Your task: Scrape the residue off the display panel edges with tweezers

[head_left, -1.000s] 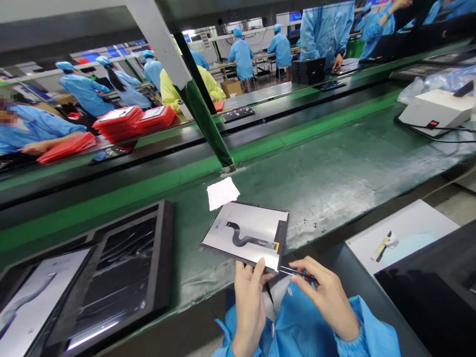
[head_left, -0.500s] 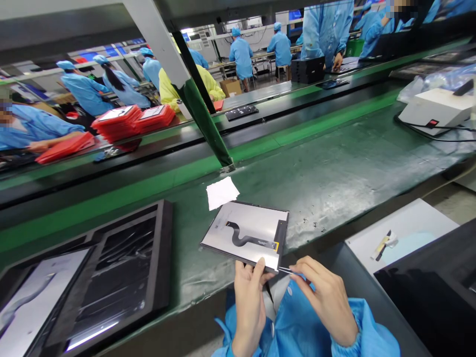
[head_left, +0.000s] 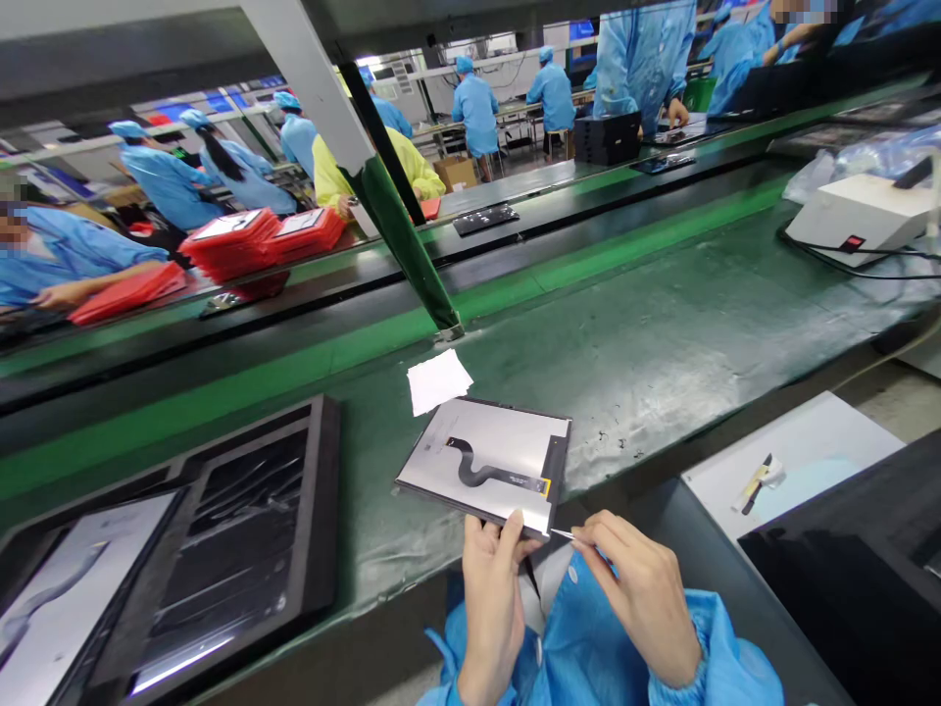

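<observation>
A display panel (head_left: 507,431) with a silver back and a black ribbon cable (head_left: 485,475) lies tilted at the bench's front edge. My left hand (head_left: 496,588) grips its near edge, thumb on top and fingers beneath. Pinched in my right hand (head_left: 632,579) is a pair of tweezers (head_left: 563,533), their tips at the panel's near right corner. Whatever the tips may hold there is too small to make out. Just beyond the panel sits a small stack of white paper (head_left: 439,380), close to its far edge.
A black foam tray (head_left: 323,490) at left holds another panel (head_left: 80,588). On the right stand a white device (head_left: 860,218) with a cable and a white box (head_left: 801,461). Beyond a green post (head_left: 412,245), a conveyor (head_left: 353,275) runs past co-workers and stacked red sleeves (head_left: 231,245).
The tweezers' tips have closed together, with my right hand barely shifted. My left hand and the panel stay put. On the conveyor, dark parts have slid slightly to the right.
</observation>
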{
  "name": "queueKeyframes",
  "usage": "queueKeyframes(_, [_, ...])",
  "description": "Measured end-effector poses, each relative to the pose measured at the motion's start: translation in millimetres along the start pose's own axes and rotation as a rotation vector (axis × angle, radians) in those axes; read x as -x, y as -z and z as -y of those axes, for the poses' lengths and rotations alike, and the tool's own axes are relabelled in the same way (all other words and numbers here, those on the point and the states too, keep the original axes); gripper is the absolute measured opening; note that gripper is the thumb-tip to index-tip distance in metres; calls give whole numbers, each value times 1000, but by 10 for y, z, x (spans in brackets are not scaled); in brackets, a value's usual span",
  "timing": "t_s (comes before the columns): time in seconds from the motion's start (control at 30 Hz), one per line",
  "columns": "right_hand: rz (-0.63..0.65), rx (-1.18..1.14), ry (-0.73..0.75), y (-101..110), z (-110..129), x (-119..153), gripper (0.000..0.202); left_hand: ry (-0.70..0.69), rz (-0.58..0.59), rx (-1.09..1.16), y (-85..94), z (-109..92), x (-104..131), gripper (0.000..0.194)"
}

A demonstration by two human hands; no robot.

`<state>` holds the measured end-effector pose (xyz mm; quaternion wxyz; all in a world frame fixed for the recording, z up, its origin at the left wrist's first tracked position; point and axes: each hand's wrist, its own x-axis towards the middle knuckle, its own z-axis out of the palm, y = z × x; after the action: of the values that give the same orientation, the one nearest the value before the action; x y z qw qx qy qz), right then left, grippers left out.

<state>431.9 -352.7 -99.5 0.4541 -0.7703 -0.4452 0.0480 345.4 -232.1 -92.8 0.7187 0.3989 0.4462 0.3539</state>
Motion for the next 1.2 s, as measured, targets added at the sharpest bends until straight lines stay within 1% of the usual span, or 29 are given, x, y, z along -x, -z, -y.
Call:
queueKeyframes(0.07, [65, -145, -149, 7, -22, -28, 30, -2, 4, -3, 7, 5, 1, 52])
queueKeyframes(0.2, [271, -497, -532, -1, -104, -129, 33, -3, 17, -6, 21, 19, 2, 52])
queueKeyframes(0.3, [375, -746, -728, -16, -160, -197, 41, -9, 17, -14, 27, 30, -6, 51])
queueKeyframes(0.37, [418, -858, -803, -17, -180, -227, 46, -11, 18, -15, 30, 33, -11, 52])
queueKeyframes(0.43, [461, -927, -847, -11, -191, -246, 49, -11, 19, -17, 32, 33, -13, 52])
queueKeyframes(0.6, [556, -1015, -914, 8, -195, -264, 55, -6, 23, -28, 32, 29, -18, 55])
queueKeyframes(0.73, [604, -1064, -952, 8, -192, -271, 58, -4, 18, -25, 26, 29, -25, 53])
queueKeyframes(0.83, [595, -1081, -961, -2, -195, -265, 60, -2, 13, -21, 24, 25, -23, 53])
queueKeyframes(0.9, [537, -1055, -929, -2, -195, -247, 57, 1, 18, -19, 24, 21, -19, 51])
queueKeyframes(0.93, [494, -1011, -884, 2, -191, -232, 55, 4, 21, -17, 24, 19, -17, 49])
queueKeyframes(1.0, [382, -841, -730, 20, -170, -191, 47, 14, 29, -9, 24, 14, -15, 48])
queueKeyframes(1.07, [264, -604, -528, 48, -131, -142, 34, 25, 36, -3, 26, 9, -15, 50])
queueKeyframes(1.13, [172, -403, -343, 73, -81, -96, 23, 27, 39, 3, 30, 6, -13, 53])
queueKeyframes(1.2, [105, -261, -194, 84, -34, -65, 23, 20, 39, 9, 35, 5, -8, 54])
